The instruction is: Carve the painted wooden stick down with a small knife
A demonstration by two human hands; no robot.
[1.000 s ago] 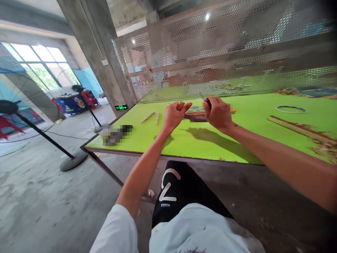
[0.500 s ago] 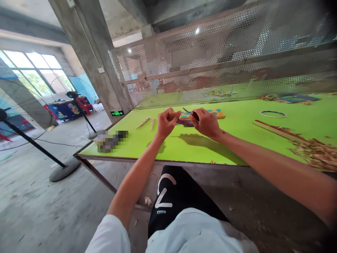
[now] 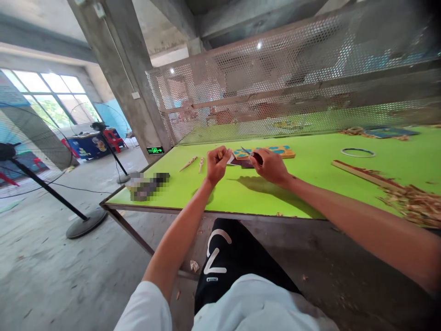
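Observation:
My left hand (image 3: pixel 217 165) is closed above the green table, its fingers wrapped round a small tan piece of wood (image 3: pixel 220 155), mostly hidden by the fingers. To its right, my right hand (image 3: pixel 272 166) grips a knife (image 3: pixel 245 151) with a dark red handle; the grey blade sticks out toward the upper left, apart from the wood. Behind the hands lies a yellow board with blue patches (image 3: pixel 285 151). A flat dark brown item (image 3: pixel 246 163) shows between the hands. Two slim pointed carved sticks (image 3: pixel 188 163) lie left of my left hand.
On the green table (image 3: pixel 165 188) to the right are a long wooden strip (image 3: pixel 367 174), a heap of shavings (image 3: pixel 413 202) and a ring (image 3: pixel 358 152). A perforated metal screen (image 3: pixel 258 92) stands along the back. Pedestal fans (image 3: pixel 86 223) stand at left.
My right hand and the knife have shifted slightly down, and the blade now points more clearly away from my left hand. My left hand has turned a little, showing more of the wood.

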